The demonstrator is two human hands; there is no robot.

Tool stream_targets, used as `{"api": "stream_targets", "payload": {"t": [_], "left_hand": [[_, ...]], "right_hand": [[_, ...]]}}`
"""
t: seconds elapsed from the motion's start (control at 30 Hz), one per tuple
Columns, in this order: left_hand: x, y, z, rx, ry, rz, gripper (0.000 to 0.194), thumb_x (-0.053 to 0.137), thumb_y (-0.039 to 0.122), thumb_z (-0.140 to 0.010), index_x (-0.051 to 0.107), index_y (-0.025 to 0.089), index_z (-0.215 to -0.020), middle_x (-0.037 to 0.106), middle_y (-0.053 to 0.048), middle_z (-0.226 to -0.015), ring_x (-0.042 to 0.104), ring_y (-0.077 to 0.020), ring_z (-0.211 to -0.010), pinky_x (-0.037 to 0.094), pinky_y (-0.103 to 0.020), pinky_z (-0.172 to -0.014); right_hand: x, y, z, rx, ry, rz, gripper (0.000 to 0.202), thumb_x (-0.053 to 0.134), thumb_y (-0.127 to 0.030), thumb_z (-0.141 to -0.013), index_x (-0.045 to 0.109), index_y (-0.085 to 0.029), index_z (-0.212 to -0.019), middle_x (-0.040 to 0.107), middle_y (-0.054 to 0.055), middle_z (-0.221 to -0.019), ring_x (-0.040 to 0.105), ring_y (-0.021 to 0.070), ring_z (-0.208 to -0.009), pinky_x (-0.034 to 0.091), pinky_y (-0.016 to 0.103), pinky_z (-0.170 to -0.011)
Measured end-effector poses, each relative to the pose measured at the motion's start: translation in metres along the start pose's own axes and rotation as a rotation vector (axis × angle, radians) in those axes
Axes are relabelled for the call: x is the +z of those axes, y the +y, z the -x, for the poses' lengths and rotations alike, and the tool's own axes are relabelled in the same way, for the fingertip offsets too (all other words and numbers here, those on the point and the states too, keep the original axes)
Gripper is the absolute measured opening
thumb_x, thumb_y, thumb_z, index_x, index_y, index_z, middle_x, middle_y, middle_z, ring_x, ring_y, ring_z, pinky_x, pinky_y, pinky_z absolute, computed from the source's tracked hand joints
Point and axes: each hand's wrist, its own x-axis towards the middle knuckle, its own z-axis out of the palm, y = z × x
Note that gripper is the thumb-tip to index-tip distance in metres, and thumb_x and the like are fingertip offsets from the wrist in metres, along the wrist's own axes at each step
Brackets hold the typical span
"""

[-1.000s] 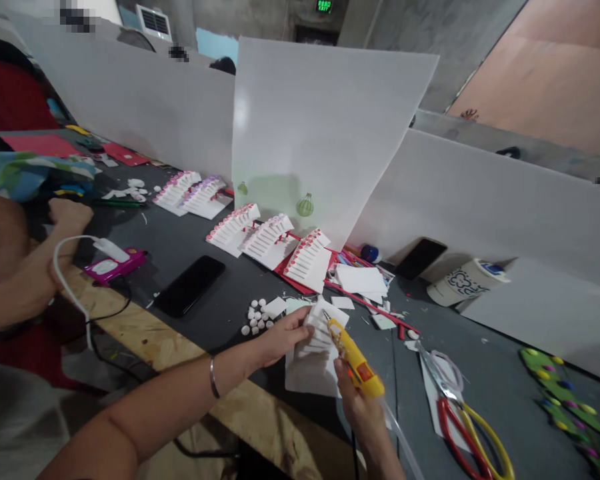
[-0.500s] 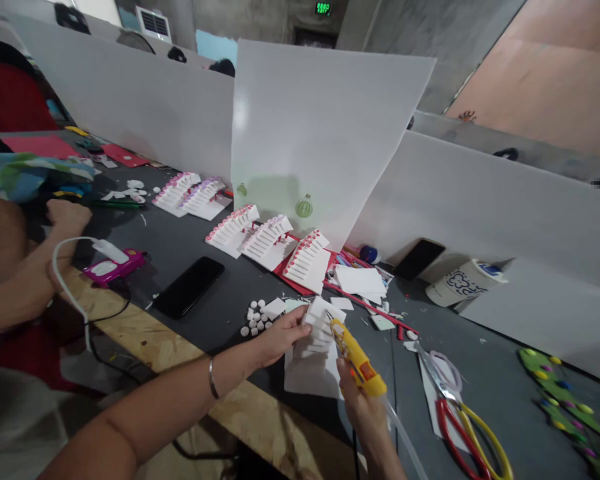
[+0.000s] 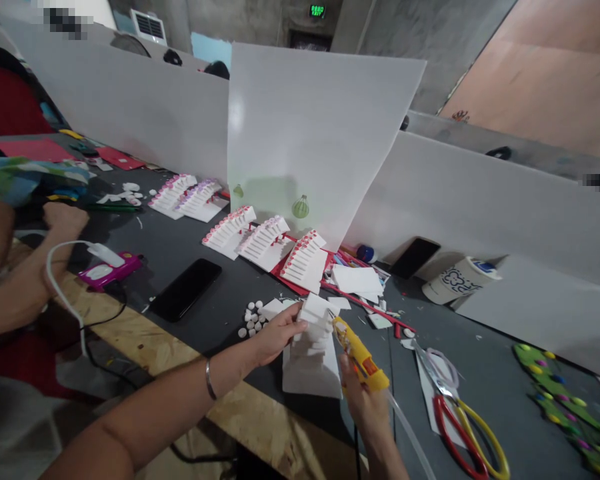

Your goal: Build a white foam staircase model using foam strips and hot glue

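Observation:
My left hand [image 3: 281,333] pinches the upper left edge of a white stepped paper model [image 3: 313,363], a small staircase on a flat base at the table's near edge. In my right hand [image 3: 363,397] is a yellow hot glue gun [image 3: 359,352], fingers wrapped round its handle. The nozzle points up and left, close to the top step; whether it touches I cannot tell. A clear glue stick [image 3: 405,427] trails from the gun's back end. Left of the model lies a cluster of small white discs [image 3: 253,319]. Finished-looking paper staircases [image 3: 267,240] with red and pink dots stand behind.
A black phone [image 3: 187,289] and a pink power strip [image 3: 111,269] lie to the left, near another person's arm [image 3: 25,287]. On the right are scissors [image 3: 450,400], a paper cup [image 3: 457,280] and a green dotted decoration [image 3: 563,400]. White panels [image 3: 325,133] stand behind.
The glue gun's nozzle has shifted from over the top of the paper staircase to its right edge. My left hand keeps its hold. The view has shifted slightly.

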Motion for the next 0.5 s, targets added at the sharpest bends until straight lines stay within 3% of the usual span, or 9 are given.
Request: {"api": "stream_targets", "payload": {"t": [0.27,0.5], "left_hand": [[-0.002,0.0,0.0,-0.025,0.018,0.002,0.054,0.074,0.027,-0.072,0.061,0.021,-0.124,0.071,-0.006,-0.098,0.063,-0.0194,-0.087,0.042,-0.026,-0.076],[-0.005,0.002,-0.001,-0.004,0.018,0.041,0.053,0.075,0.025,-0.072,0.061,0.02,-0.123,0.072,-0.007,-0.099,0.065,-0.0202,-0.088,0.043,-0.027,-0.076]], "right_hand": [[-0.006,0.012,-0.006,0.017,0.01,0.053,0.045,0.056,-0.061,-0.079,0.057,-0.023,-0.055,0.052,0.0,-0.045,0.05,0.0161,-0.043,0.04,0.027,-0.042],[-0.009,0.006,-0.01,0.094,0.067,-0.019,0.051,0.055,-0.065,-0.079,0.047,-0.022,-0.052,0.047,-0.002,-0.046,0.045,0.0127,-0.044,0.037,0.025,-0.043]]}}
